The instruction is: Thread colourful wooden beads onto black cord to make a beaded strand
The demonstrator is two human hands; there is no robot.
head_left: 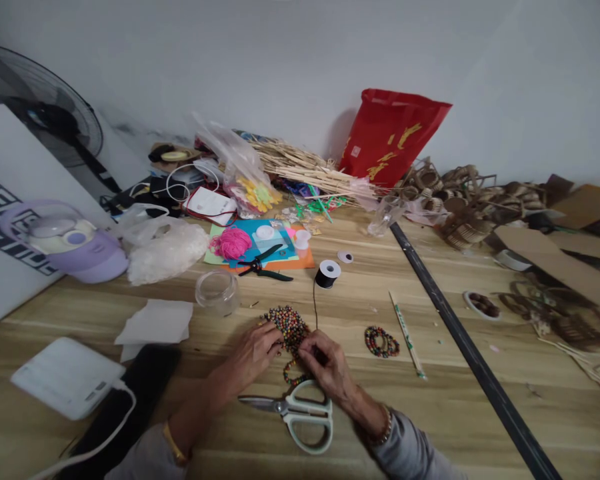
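Our left hand bends its fingers at the pile of coloured beads on the counter, though we cannot tell whether it holds a bead, while our right hand is closed, pinching the black cord, and a string of beads lies just beside it. Nearest to us, below the hands, lie the scissors; to the right we see a beaded bracelet, and farther away stand the spool and a clear jar.
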